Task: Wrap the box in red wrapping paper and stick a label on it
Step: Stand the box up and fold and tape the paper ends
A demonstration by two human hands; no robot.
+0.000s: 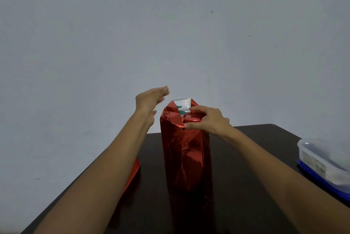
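Right hand (206, 120) pinches the folded red wrapping paper (171, 117) atop the box (186, 158). Left hand (149, 101), fingers straight and holding nothing, hovers just left of the top. The box stands upright on the table (246, 158); the left flap looks next.

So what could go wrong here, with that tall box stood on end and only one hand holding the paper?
The wrapped box stands tall on its narrow end, so a push from the right hand, which pinches the top fold, might tip it. The left hand hovers open, touching nothing, so the upright flap may spring back.
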